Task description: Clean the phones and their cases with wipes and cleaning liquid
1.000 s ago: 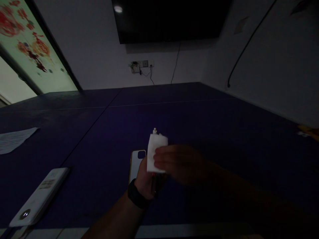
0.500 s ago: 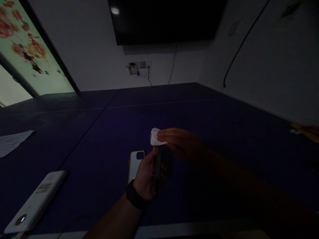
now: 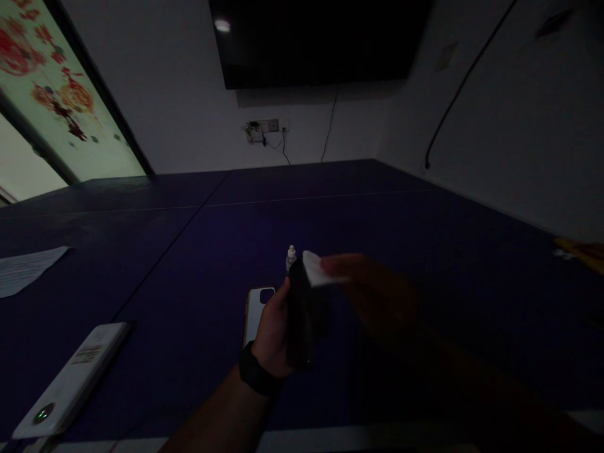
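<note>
My left hand (image 3: 272,333), with a dark band at the wrist, is closed around a dark, flat phone (image 3: 299,321) tilted on edge above the table. Against the phone's upper right edge lies a folded white tissue (image 3: 317,272). My right hand (image 3: 372,286) pinches that tissue, its fingers smeared by motion. Just beyond the phone's top stands a small dropper bottle (image 3: 291,257) with a white cap, its lower part hidden. A phone case (image 3: 253,313) with a camera cutout lies left of the phone, partly covered by my left hand.
On the dark blue table (image 3: 189,270), a white power bank (image 3: 73,380) with a lit display lies at the left front. Behind it is a printed sheet of paper (image 3: 31,270). A yellow item (image 3: 582,251) sits at the far right. A television (image 3: 321,44) hangs on the wall.
The phone has turned so more of its dark face shows. The tissue and my right hand have shifted right and slightly down, uncovering the dropper bottle.
</note>
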Action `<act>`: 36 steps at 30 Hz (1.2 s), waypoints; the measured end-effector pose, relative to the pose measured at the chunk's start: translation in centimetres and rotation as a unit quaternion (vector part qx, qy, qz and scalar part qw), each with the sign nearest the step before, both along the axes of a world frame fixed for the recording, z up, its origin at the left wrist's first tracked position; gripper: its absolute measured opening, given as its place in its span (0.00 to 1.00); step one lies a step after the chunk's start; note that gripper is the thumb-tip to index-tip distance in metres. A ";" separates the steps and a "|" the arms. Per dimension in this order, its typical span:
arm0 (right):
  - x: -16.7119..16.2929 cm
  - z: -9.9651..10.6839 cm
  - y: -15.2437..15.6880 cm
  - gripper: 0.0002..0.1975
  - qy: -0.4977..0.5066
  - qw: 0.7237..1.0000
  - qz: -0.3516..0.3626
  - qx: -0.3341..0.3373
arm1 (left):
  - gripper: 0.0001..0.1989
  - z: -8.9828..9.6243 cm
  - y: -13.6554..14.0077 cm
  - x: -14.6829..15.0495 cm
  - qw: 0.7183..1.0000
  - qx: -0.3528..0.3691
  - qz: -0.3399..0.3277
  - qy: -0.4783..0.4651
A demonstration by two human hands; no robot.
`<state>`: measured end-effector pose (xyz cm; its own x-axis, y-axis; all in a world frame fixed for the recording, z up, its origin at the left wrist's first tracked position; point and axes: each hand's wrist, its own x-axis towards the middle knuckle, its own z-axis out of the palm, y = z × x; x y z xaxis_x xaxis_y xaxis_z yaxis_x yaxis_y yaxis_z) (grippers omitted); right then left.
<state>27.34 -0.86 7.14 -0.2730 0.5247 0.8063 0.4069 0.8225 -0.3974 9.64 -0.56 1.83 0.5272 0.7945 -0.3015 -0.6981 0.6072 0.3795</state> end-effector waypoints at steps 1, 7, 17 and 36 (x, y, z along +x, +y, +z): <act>0.3 -0.3 1.2 0.12 0.080 0.993 -0.056 -0.067 | 0.17 0.3 0.2 0.0 1.000 -0.002 0.002 0.000; 0.9 -4.3 6.1 0.13 0.384 0.855 -0.092 -0.337 | 0.30 0.1 0.0 0.1 0.998 0.056 0.018 -0.029; 1.3 -6.8 7.0 0.12 0.440 0.810 -0.074 -0.381 | 0.25 1.6 0.1 -0.7 0.995 0.023 0.033 -0.092; 2.0 -5.1 6.6 0.14 0.400 0.837 -0.111 -0.357 | 0.26 1.2 0.9 -1.2 0.992 0.024 -0.018 -0.119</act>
<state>29.31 5.73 2.02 0.3724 0.9168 0.1441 -0.1130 0.1989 -0.9735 8.44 0.37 3.04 0.6078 0.7838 -0.1276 -0.7492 0.6192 0.2351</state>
